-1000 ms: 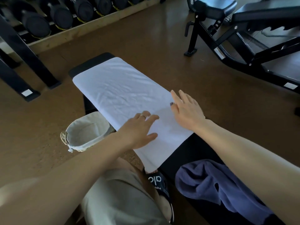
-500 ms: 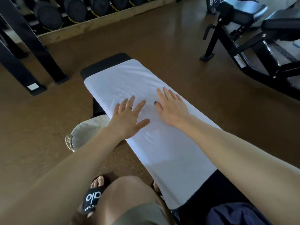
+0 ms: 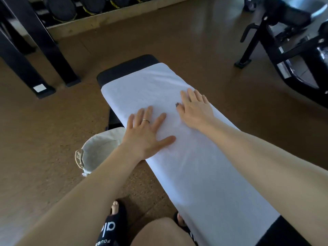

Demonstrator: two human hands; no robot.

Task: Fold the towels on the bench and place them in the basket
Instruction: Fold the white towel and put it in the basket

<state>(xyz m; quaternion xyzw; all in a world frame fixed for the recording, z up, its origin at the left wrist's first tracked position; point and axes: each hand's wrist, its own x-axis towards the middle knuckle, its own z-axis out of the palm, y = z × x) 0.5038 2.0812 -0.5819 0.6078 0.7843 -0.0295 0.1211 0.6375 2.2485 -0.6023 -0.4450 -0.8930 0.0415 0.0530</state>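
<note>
A white towel [image 3: 195, 171] lies spread flat along the black bench [image 3: 124, 68], covering most of its top. My left hand [image 3: 147, 134] presses flat on the towel near its left edge, fingers spread, a ring on one finger. My right hand [image 3: 195, 109] lies flat on the towel a little farther along, near the right edge. A pale fabric basket [image 3: 99, 150] stands on the floor left of the bench, partly hidden behind my left forearm.
A dumbbell rack [image 3: 74, 11] with black uprights [image 3: 44, 50] stands at the far left. Another black bench frame [image 3: 292, 50] is at the right. Brown floor surrounds the bench. My knee and sandalled feet [image 3: 111, 226] are at the bottom.
Both hands have slid forward along the towel, away from me, smoothing it. The view has shifted forward, and the purple towel at the near end has gone out of view.
</note>
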